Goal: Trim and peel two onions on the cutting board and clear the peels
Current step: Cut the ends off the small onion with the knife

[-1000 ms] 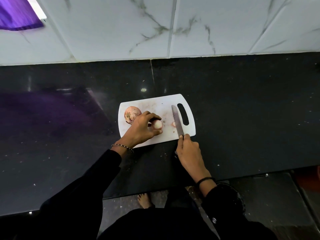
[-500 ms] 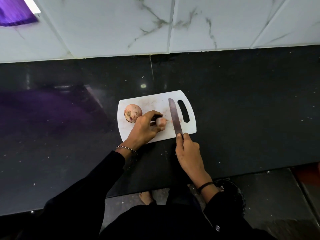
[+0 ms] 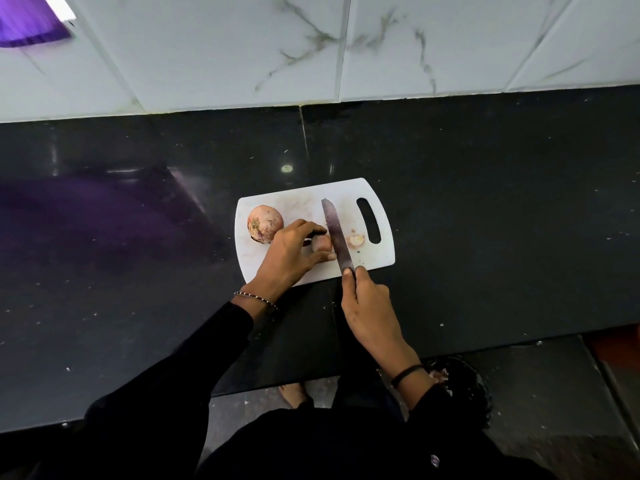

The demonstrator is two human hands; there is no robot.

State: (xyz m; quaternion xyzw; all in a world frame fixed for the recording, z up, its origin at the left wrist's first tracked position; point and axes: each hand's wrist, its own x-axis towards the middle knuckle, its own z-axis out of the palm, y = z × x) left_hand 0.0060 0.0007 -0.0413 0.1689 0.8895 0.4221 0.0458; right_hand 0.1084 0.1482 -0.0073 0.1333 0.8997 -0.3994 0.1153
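One small onion sits pinched in left grip, right grip clasping knife

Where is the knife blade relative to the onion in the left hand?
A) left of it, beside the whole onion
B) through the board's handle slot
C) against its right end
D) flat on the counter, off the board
C: the knife, gripped by the right hand, meets the right end of the small onion that the left hand holds.
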